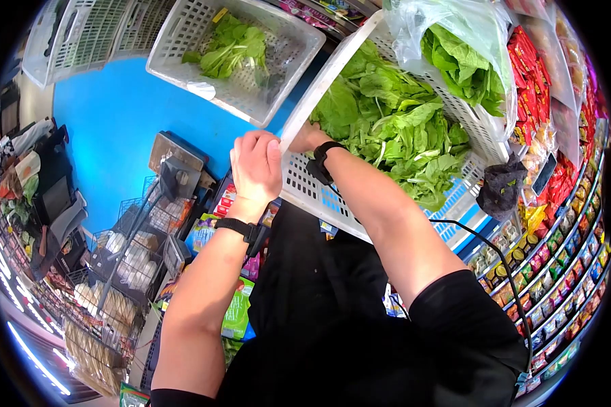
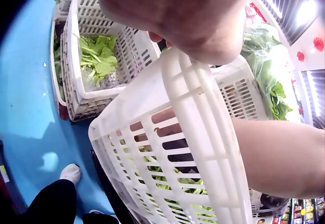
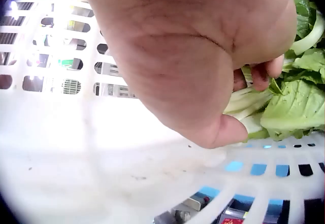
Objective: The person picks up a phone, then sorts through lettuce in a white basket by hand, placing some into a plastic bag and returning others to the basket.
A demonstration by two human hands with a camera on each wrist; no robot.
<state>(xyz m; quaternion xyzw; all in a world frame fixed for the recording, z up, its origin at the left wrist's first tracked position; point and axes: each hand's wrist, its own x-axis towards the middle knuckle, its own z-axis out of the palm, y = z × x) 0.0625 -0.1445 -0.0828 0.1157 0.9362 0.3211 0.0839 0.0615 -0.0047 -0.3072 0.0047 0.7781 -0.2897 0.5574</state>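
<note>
The leafy greens (image 1: pixel 400 129) lay heaped inside the white crate (image 1: pixel 324 81); the right hand (image 3: pixel 188 66) pinched some by their stems. The left hand (image 1: pixel 256 166) gripped the crate's rim. In my judgement, sound handling called for a light hold, leaves uncrushed, crate steadied. The crate's wall hemmed the right wrist closely. A plastic bag (image 1: pixel 448 30) overhung the far side; a second crate (image 1: pixel 234 112) stood nearby.
</note>
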